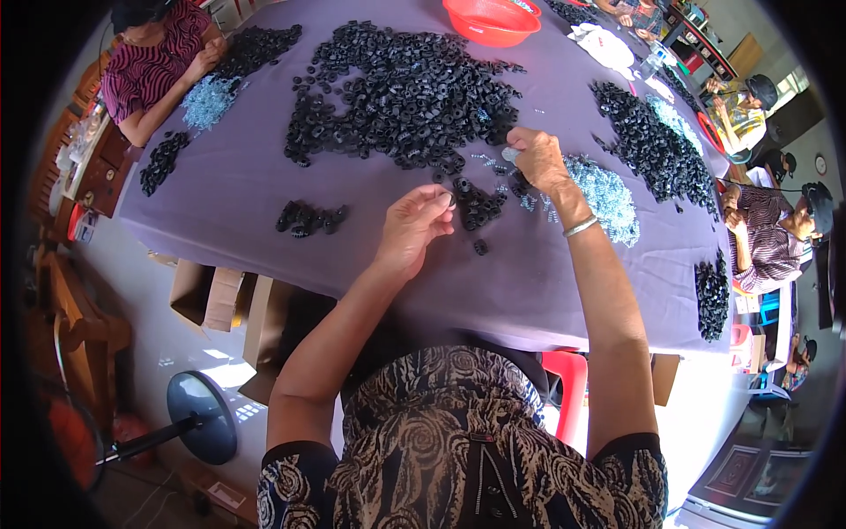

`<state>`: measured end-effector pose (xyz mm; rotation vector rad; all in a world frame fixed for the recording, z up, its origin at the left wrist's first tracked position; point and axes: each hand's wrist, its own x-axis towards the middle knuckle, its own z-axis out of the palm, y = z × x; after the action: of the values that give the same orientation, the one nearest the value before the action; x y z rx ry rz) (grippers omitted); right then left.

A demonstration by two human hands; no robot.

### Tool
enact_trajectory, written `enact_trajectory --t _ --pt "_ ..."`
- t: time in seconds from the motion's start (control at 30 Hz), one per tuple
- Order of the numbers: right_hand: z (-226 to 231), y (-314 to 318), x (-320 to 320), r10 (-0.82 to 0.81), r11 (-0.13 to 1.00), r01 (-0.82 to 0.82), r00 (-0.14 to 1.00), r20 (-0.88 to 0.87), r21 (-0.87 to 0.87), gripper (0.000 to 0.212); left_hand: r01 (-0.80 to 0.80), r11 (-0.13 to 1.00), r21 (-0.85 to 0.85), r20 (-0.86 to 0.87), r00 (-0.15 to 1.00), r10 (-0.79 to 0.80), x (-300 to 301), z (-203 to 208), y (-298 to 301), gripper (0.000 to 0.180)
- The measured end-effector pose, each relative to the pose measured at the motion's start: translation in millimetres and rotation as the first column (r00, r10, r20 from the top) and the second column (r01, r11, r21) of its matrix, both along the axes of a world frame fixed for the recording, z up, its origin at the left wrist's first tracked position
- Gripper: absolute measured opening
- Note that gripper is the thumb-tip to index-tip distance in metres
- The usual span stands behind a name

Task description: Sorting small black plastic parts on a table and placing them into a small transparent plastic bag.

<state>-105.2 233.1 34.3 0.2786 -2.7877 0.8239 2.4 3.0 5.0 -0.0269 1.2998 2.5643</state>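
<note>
My left hand [412, 227] is raised above the cloth with its fingertips pinched on a small black ring-shaped part [453, 201]. Farther right, my right hand [539, 160] is curled, thumb and fingers together, at the edge of the big heap of black parts [405, 93]. Something pale shows at its fingertips, too small to name. Beside that wrist lies a pile of small clear bluish plastic pieces [608, 198]. A loose cluster of black parts [478, 208] sits between my two hands, and a smaller group [310, 219] lies off to the left.
A purple cloth [238, 194] covers the table. Red basket [492, 22] at the far side. More black parts [656, 141] lie to the right. A co-worker [163, 66] sits at the far left, others [775, 229] along the right. Cardboard boxes [220, 295] stand below the table edge.
</note>
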Motion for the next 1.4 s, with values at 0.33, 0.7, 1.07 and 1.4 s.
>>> enact_trajectory --t 0.33,0.7,1.07,1.4 --pt "19.5 -41.5 3.4 0.096 0.991 -0.111 0.979 0.182 0.074 0.014 0.007 1.000 0.004 0.017 1.000 -0.007 0.0 -0.1 0.0 0.009" --pt "-0.7 34.6 -3.5 0.001 0.999 -0.001 1.000 0.001 0.034 0.013 0.006 1.000 -0.015 0.013 1.000 -0.006 0.1 2.4 -0.9 0.009" --pt "25.8 15.2 26.9 0.080 0.994 -0.073 0.993 0.089 -0.085 0.012 -0.003 1.000 -0.019 0.009 1.000 0.003 -0.8 -1.3 0.0 0.008" --pt "19.1 -0.2 11.9 0.081 0.997 -0.080 0.987 0.138 -0.009 0.015 0.008 1.000 0.004 0.010 1.000 -0.008 -1.2 -0.1 -0.2 0.009"
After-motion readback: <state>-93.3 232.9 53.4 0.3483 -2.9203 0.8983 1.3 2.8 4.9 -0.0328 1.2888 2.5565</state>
